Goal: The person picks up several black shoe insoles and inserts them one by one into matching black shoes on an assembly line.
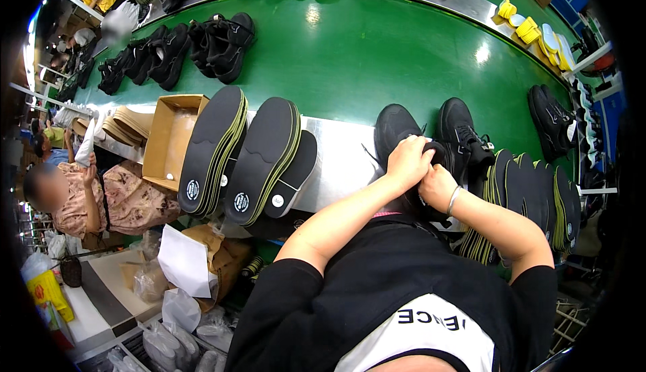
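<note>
Black shoe sits right in front of me, near edge of the green work surface, just right of the bare metal ledge. Toe points far, heel end toward my body; long axis runs near to far, far end leaning a bit left. Looks matte, dark all over, rounded toe; a thin lace end sticks out on its left side. Heel part hidden by my hands.

My left hand is on the opening, fingers pressed together, gripping the dark edge. My right hand, silver bracelet at the wrist, is just beside it, fingers curled; tips hidden, can't tell what they pinch.

Second black shoe just right, toe far as well. Stacked dark insoles with yellow-green edges to the left, more insoles to the right.
</note>
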### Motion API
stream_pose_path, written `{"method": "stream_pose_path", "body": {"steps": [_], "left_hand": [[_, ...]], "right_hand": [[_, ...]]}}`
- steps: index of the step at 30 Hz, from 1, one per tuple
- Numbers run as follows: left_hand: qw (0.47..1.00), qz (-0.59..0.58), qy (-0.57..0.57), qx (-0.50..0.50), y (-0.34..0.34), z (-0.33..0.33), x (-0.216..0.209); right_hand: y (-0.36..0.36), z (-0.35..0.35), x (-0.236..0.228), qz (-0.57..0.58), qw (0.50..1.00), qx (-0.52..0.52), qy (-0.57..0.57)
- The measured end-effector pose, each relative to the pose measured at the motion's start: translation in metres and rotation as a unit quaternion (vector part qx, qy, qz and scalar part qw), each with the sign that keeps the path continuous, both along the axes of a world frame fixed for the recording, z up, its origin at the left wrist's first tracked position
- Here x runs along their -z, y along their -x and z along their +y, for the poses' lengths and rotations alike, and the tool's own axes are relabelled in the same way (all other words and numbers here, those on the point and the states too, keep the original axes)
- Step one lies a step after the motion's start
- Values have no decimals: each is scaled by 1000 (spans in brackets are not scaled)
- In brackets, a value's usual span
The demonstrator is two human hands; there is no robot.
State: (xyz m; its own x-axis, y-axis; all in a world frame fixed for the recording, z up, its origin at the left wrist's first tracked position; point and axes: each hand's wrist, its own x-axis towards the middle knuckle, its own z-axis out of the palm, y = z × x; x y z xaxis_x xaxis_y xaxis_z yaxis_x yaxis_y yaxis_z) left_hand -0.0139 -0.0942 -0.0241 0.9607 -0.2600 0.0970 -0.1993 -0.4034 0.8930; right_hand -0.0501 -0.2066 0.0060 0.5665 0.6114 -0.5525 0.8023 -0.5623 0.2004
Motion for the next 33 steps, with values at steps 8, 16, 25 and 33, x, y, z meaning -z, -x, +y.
{"method": "stream_pose_path", "body": {"steps": [8,16,25,33], "left_hand": [[1000,16,10,-13,3,3,-2],[998,-28,8,-46,17,-4,6],[981,-191,-22,13,28,9,19],[976,-210,-43,40,19,15,24]], "right_hand": [[0,-8,15,34,996,-86,19],[-28,5,116,-63,977,103,-177],[-27,11,105,24,953,211,-217],[1,16,-11,265,951,152,47]]}}
